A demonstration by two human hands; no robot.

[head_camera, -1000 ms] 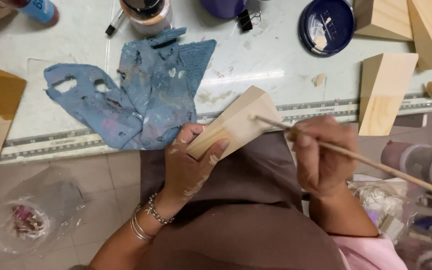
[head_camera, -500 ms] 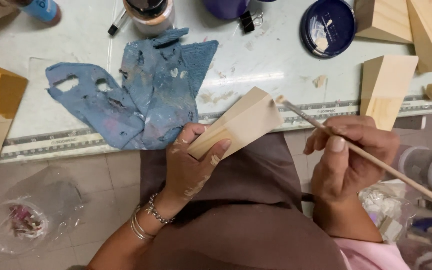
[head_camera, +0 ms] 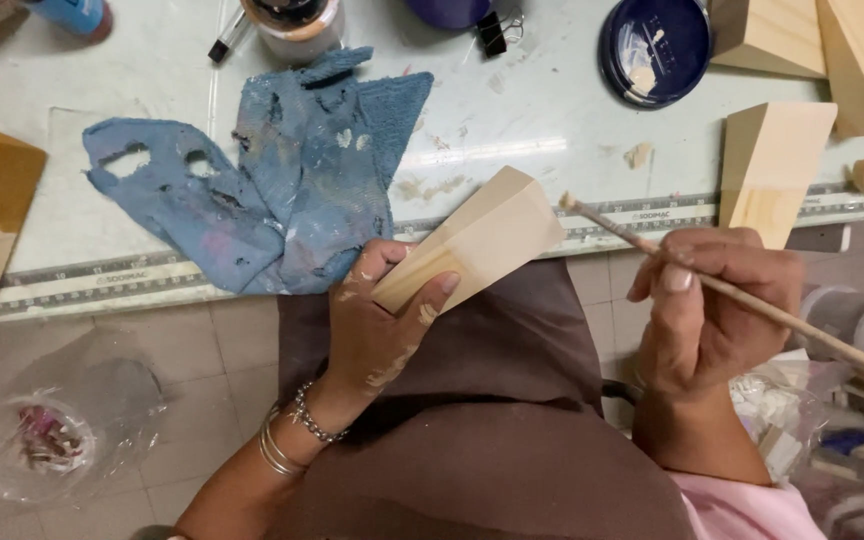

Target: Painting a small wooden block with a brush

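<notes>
The left hand [head_camera: 377,325] closed its grip on a pale wooden block [head_camera: 472,250], tilted over the lap at the tabletop [head_camera: 512,110] edge to face the thin stick [head_camera: 722,290] pinched in the right hand [head_camera: 712,310].

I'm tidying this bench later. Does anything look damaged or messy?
The blue rag on the table is torn with holes and blotched with paint. Pale smears mark the left hand holding the wooden block, and dried blobs dot the table.
</notes>
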